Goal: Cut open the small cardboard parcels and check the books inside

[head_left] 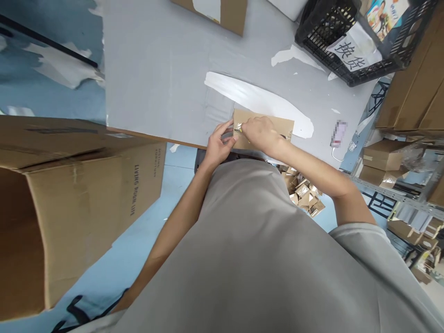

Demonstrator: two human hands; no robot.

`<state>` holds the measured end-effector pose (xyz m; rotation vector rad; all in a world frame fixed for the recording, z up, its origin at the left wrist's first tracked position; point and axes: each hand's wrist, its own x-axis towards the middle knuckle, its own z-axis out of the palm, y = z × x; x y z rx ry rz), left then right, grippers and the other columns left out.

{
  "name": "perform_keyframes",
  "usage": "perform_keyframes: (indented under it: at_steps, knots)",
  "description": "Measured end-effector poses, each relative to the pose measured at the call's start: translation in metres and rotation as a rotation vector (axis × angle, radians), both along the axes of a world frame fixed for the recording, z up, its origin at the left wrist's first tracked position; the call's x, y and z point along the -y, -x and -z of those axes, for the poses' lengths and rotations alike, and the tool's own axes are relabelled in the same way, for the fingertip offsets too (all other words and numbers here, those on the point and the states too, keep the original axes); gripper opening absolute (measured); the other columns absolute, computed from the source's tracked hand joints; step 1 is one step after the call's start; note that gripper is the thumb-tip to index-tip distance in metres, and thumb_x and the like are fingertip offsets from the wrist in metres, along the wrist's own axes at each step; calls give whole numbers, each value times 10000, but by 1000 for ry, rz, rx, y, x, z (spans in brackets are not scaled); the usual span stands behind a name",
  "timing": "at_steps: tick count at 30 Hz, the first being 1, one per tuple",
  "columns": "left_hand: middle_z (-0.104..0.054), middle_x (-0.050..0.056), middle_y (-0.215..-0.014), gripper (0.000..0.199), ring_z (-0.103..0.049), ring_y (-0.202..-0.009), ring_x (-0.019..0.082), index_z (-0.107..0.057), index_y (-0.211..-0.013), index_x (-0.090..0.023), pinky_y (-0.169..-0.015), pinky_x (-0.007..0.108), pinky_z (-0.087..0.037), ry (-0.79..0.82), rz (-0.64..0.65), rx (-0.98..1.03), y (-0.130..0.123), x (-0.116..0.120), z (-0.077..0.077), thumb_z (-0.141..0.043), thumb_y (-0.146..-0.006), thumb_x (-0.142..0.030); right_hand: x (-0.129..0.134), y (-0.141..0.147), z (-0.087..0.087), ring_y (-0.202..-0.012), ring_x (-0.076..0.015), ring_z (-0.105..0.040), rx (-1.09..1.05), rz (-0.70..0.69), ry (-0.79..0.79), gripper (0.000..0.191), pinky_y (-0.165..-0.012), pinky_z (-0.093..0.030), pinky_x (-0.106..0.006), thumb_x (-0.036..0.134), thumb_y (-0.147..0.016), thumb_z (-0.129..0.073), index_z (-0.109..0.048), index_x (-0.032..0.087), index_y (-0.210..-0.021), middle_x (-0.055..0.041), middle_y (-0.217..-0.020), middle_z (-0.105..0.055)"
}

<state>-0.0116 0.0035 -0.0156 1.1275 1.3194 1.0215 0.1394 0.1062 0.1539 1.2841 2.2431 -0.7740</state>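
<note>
A small flat cardboard box (285,126) lies at the near edge of the grey table. My left hand (219,144) grips its left end, thumb on the near side and fingers along the end. My right hand (261,132) is closed in a fist over the top of the box. A small shiny, yellowish bit (238,127) shows at the box's left end, by the fingers of my right hand. Something dark peeks out by the heel of that hand. Whatever the fist holds is mostly hidden.
A white paper strip (256,99) lies just beyond the box. Farther off are a black plastic crate (350,76) and another cardboard box (233,16). A large open carton (100,199) stands at left. Shelves with boxes (385,155) are at right; cardboard pieces (307,196) lie below.
</note>
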Motion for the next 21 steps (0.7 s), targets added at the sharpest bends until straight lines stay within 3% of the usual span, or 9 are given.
perform_keyframes:
  at_steps: [4,10,13,17,21]
  knots:
    - [-613,204,-1646,892,-734,-1386,341,-611,-1637,-264,-1064,454,-692,1,-23,-37,-2,2,1,-675,-983,-868,-1,-29,1,-1248,-424,-753,166,-100,-51,377,-1035,-559,-543,191,-1090,-517,-831,109,-1281,-265,-1180,-841]
    - [-640,186,-1652,864,-742,-1379,352,-665,-1582,-267,-1074,453,-692,39,-90,-5,-4,3,1,-767,-938,-835,0,-102,-30,-1244,-400,-789,440,-103,-14,459,-981,-575,-473,63,-1065,-439,-825,81,-1313,-304,-1232,-834]
    - [-655,179,-1648,830,-744,-1377,358,-685,-1561,-275,-1103,481,-682,57,-118,19,-5,1,2,-839,-912,-770,2,-128,-39,-1272,-395,-787,523,-65,-12,448,-986,-562,-444,108,-1129,-420,-787,89,-1384,-298,-1281,-820]
    - [-674,165,-1637,782,-759,-1358,340,-699,-1540,-271,-1120,482,-677,97,-113,7,-2,-2,1,-889,-895,-670,2,-152,-30,-1310,-419,-770,473,-26,10,445,-1005,-573,-475,334,-1198,-476,-712,132,-1517,-266,-1426,-776]
    - [-731,147,-1561,693,-775,-1333,330,-725,-1500,-254,-1130,496,-676,123,-104,3,7,-2,-8,-887,-902,-565,7,-166,-16,-1334,-381,-758,317,-12,22,437,-1011,-580,-446,394,-1212,-473,-698,161,-1505,-212,-1555,-727]
